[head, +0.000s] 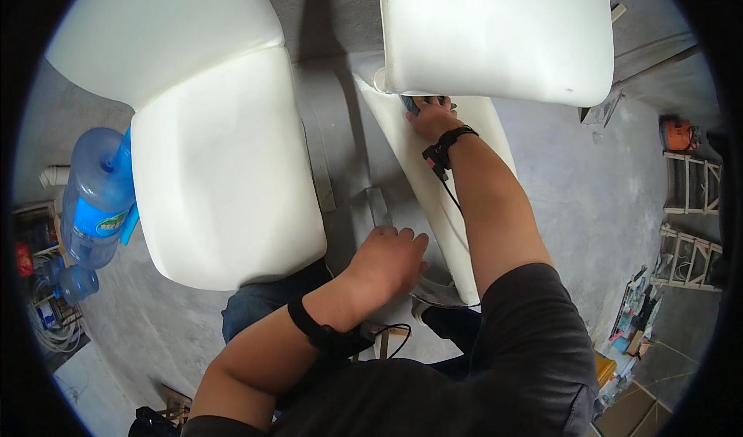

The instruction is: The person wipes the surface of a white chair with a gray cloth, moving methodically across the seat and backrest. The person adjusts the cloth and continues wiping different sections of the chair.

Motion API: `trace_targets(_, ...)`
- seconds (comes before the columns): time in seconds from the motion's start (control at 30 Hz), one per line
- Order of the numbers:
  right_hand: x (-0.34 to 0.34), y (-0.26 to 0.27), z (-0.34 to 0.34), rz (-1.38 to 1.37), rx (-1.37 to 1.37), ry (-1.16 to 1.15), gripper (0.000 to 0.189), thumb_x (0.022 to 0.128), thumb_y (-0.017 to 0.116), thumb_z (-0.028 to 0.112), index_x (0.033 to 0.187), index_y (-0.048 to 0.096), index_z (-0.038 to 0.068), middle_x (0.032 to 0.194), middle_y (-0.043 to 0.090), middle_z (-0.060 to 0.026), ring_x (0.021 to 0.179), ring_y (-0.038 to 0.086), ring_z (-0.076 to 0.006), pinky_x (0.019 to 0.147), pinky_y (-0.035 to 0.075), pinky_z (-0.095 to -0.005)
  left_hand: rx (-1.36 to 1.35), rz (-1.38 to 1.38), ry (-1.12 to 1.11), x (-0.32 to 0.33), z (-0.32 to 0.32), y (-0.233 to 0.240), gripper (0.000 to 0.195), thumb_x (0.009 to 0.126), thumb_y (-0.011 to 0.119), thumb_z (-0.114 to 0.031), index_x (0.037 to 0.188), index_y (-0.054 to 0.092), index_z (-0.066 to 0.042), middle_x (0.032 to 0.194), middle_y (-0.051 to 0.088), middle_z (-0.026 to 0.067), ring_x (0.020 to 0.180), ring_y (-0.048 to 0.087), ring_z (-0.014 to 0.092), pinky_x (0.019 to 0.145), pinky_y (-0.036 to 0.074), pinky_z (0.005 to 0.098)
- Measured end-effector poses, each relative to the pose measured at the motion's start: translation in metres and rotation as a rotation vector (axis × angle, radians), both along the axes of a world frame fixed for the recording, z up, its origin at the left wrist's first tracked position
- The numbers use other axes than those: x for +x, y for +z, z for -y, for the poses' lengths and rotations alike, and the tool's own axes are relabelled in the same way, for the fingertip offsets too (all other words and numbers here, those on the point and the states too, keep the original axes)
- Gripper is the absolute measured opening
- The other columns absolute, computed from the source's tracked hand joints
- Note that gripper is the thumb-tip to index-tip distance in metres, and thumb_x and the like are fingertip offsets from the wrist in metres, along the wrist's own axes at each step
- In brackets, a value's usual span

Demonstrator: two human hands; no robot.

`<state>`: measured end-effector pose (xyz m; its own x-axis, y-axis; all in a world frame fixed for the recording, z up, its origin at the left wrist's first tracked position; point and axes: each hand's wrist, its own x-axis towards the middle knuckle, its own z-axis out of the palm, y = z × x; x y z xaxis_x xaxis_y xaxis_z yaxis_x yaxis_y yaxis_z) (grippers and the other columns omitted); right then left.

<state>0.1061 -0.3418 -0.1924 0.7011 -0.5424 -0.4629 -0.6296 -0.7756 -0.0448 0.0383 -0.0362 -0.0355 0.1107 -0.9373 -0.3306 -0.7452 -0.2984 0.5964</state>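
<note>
My right hand (pixel 434 118) reaches under the lower edge of a smooth white block-like piece (pixel 499 37). Its fingers are closed around a dark tool (pixel 411 105), partly hidden by the hand and that edge. A tapering white panel (pixel 432 170) runs below, beneath my right forearm. Lower and to the left, my left hand (pixel 390 263) is half curled beside a narrow grey metal strip (pixel 377 206). Whether its fingers hold anything is hidden. Left of it stands a large white padded-looking piece (pixel 226 176), creased between its two sections.
Large clear-blue water bottles (pixel 96 199) stand at the left. Coiled hoses (pixel 64 338) lie farther out. Along the right are an orange machine (pixel 679 134), wooden frames (pixel 691 184) and assorted items (pixel 633 315). The floor (pixel 574 193) is grey concrete.
</note>
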Motion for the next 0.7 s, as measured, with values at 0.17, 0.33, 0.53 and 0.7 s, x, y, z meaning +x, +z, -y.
trace_targets(0.17, -0.017, 0.005, 0.006, 0.055, -0.050, 0.068, 0.048, 0.104, 0.055, 0.047, 0.144, 0.064, 0.022, 0.151, 0.061, -0.0139, 0.134, 0.062, -0.0344, 0.115, 0.049, -0.0553, 0.012, 0.038, -0.032, -0.007, -0.006, 0.001, 0.041, 0.099, 0.073, -0.032, 0.129, 0.068, -0.006, 0.114, 0.073, 0.0148, 0.110, 0.071, 0.036, 0.099, 0.054, 0.0495)
trace_targets(0.33, -0.078, 0.024, 0.002, 0.030, 0.028, 0.134, 0.052, 0.099, 0.060, 0.039, 0.147, 0.065, 0.019, 0.148, 0.062, -0.0173, 0.134, 0.060, -0.0385, 0.109, 0.049, -0.0580, -0.033, 0.029, -0.053, -0.013, -0.008, 0.001, 0.035, 0.099, 0.073, -0.033, 0.121, 0.069, -0.006, 0.110, 0.073, 0.0159, 0.106, 0.072, 0.038, 0.094, 0.055, 0.0509)
trace_targets(0.53, -0.209, 0.104, -0.042, 0.150, 0.161, 0.341, 0.054, 0.086, 0.071, 0.028, 0.137, 0.071, 0.009, 0.134, 0.068, -0.0192, 0.123, 0.063, -0.0401, 0.108, 0.048, -0.0520, -0.061, 0.006, -0.085, -0.025, -0.017, 0.007, 0.031, 0.100, 0.071, -0.033, 0.114, 0.071, -0.006, 0.109, 0.073, 0.0169, 0.106, 0.071, 0.040, 0.092, 0.055, 0.0523)
trace_targets(0.7, -0.303, 0.196, -0.114, 0.121, 0.320, 0.286, 0.057, 0.082, 0.077, 0.025, 0.137, 0.071, 0.011, 0.133, 0.067, -0.0212, 0.110, 0.068, -0.0450, 0.104, 0.054, -0.0491, -0.103, 0.006, -0.103, -0.028, -0.028, 0.010, 0.030, 0.100, 0.071, -0.035, 0.111, 0.072, -0.007, 0.110, 0.073, 0.0153, 0.109, 0.071, 0.038, 0.094, 0.053, 0.0515)
